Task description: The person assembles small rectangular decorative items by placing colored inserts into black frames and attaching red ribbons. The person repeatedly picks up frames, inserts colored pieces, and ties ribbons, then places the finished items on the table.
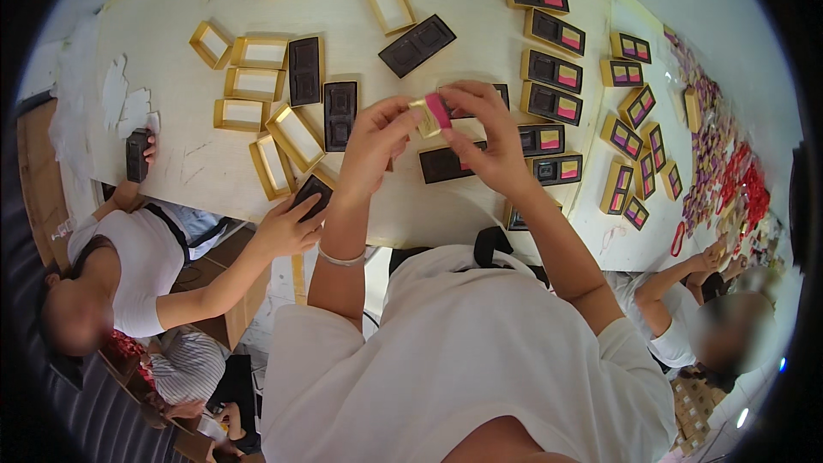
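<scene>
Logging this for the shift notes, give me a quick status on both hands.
Left hand and right hand both pinch a small gold box with pink piece. Above the white table. Nothing between them.

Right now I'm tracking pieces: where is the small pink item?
In the head view, the small pink item sits centre frame, pinched between the left hand and right hand, above the black tray.

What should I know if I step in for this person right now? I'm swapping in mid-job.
Left hand and right hand together hold a small gold and pink piece over the table.
Done: boxes with pink and yellow pieces lie in rows on the right.
Left: empty gold frames and dark trays lie on the left.
A co-worker's hand touches a dark tray at the near edge.
</scene>
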Available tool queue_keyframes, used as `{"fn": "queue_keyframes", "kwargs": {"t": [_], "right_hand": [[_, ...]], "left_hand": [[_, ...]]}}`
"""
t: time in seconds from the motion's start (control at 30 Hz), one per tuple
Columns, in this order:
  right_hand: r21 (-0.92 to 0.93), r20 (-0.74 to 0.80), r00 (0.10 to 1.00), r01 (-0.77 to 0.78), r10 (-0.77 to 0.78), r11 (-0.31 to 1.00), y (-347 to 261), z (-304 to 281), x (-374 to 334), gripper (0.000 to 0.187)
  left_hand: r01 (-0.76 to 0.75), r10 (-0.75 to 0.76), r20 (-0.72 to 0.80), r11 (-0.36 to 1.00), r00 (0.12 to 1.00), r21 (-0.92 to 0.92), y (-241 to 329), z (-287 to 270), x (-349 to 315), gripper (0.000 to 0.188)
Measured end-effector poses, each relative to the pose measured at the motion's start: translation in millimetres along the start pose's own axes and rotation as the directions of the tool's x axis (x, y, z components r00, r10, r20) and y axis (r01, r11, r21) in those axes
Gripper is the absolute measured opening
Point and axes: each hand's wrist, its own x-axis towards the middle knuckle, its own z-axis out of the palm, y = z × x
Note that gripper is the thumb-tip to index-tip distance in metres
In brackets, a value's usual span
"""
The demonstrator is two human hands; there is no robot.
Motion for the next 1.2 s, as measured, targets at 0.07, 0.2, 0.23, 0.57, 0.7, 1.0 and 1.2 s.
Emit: {"fn": "queue_keyframes", "kwargs": {"t": [0.07, 0.2, 0.23, 0.57, 0.7, 1.0, 1.2], "right_hand": [[-0.024, 0.147, 0.986, 0.079, -0.075, 0.997, 9.2, -1.1, 0.2, 0.037], [-0.119, 0.204, 0.956, 0.237, -0.210, 0.964, 22.4, -1.0, 6.1, 0.033], [-0.134, 0.159, 0.970, 0.206, -0.185, 0.969, 33.1, 0.6, 4.5, 0.031], [-0.547, -0.055, 0.986, 0.102, -0.157, 0.831, 149.6, 27.5, 72.2, 0.016], [-0.646, -0.043, 0.989, 0.083, -0.144, 0.759, 153.4, 30.4, 72.8, 0.011], [-0.428, 0.051, 0.989, -0.101, 0.135, 0.898, 136.6, 25.9, 95.9, 0.006], [-0.021, 0.314, 0.925, 0.233, -0.215, 0.972, 5.8, 56.4, 11.3, 0.029]], "left_hand": [[0.138, -0.149, 0.097, 0.984, 0.984, 0.108, 0.9, -10.2, 5.7, 0.019], [0.281, -0.273, 0.168, 0.959, 0.947, -0.026, -3.6, -21.5, 22.6, 0.022], [0.265, -0.263, 0.101, 0.964, 0.959, -0.005, -3.6, -20.5, 25.2, 0.025], [-0.080, 0.213, -0.264, 0.896, 0.941, 0.438, -16.1, -15.3, 21.5, 0.035], [-0.004, -0.098, -0.197, 0.888, 0.976, -0.461, -24.5, -37.1, -9.4, 0.026], [-0.157, 0.004, -0.176, 0.478, 0.984, -0.864, -15.3, -34.9, -12.7, 0.031], [-0.302, -0.053, -0.404, 0.578, 0.913, -0.758, -14.3, -23.6, -18.2, 0.031]]}}
